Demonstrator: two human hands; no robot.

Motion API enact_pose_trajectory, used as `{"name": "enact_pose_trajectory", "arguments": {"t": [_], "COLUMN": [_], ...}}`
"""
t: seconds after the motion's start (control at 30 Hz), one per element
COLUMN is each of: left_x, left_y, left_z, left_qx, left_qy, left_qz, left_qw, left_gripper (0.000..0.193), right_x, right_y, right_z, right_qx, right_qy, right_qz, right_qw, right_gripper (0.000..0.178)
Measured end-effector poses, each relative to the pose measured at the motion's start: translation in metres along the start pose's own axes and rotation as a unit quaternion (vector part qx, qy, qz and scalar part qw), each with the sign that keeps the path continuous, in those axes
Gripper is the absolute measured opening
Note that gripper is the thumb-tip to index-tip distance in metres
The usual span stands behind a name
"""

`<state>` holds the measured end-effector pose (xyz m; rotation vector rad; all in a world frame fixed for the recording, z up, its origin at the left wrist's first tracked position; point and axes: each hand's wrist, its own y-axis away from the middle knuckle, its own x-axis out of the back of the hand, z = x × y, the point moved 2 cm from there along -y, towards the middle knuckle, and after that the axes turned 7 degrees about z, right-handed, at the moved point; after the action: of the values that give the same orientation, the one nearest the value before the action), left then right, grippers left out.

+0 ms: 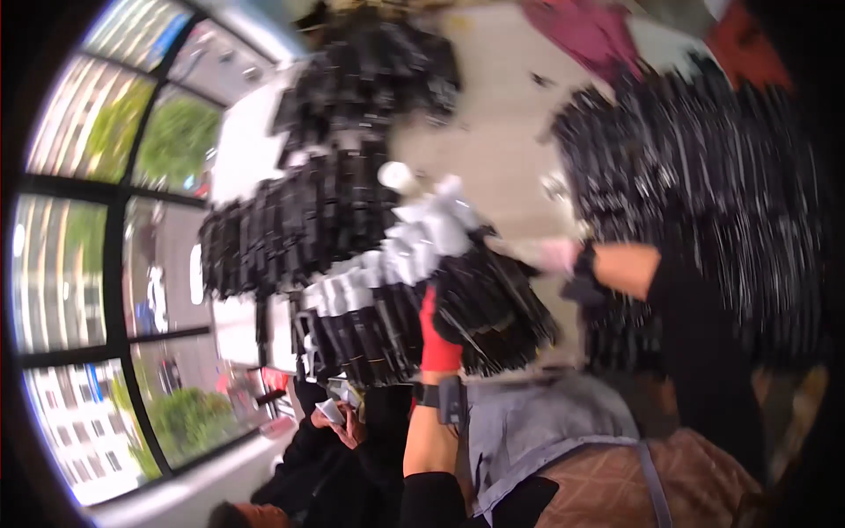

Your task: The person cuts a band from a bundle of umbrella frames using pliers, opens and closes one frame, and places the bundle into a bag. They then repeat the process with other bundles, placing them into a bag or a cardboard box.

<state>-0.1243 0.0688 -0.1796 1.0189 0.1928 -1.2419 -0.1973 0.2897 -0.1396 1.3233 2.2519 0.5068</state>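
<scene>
Long, slim black articles with white upper ends lie side by side in a row [356,304] on the table in front of me; blur hides their exact kind. My left hand [437,334], in a red glove, is pressed into this row next to a bunch of the black articles [493,308]. Its fingers are partly hidden among them. From the right, my right hand [541,255], in a pale pinkish glove, reaches to the white ends [440,224] at the top of that bunch. Motion smears its fingers, so their grip does not show.
Large piles of similar black articles lie at the right [695,202], left [299,216] and far side [361,79] of the pale table [484,123]. Dark pink cloth [585,35] lies at the back. Another person [326,466] sits at lower left, beside tall windows [114,264].
</scene>
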Motion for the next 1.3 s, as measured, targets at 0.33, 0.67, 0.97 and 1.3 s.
{"name": "enact_pose_trajectory", "arguments": {"t": [0.33,0.67,0.97,1.3], "left_x": [0.009,0.02,0.036,-0.032], "left_y": [-0.047,0.018,0.103,0.204], "left_z": [0.01,0.025,0.039,-0.056], "left_qx": [-0.209,-0.047,-0.024,0.398], "left_qy": [-0.102,-0.001,-0.136,-0.046], "left_qz": [0.023,-0.115,-0.193,-0.383], "left_qw": [0.972,0.992,0.971,0.832], "left_gripper": [0.049,0.05,0.051,0.062], "right_x": [0.013,-0.024,-0.089,-0.177], "right_y": [-0.062,0.003,0.115,0.353], "right_z": [-0.02,0.017,0.074,0.161], "right_qx": [0.127,0.18,0.098,0.254], "right_qy": [-0.105,-0.117,-0.108,-0.361], "right_qz": [-0.239,-0.148,0.011,0.319], "right_qw": [0.957,0.965,0.989,0.839], "right_gripper": [0.069,0.075,0.104,0.12]}}
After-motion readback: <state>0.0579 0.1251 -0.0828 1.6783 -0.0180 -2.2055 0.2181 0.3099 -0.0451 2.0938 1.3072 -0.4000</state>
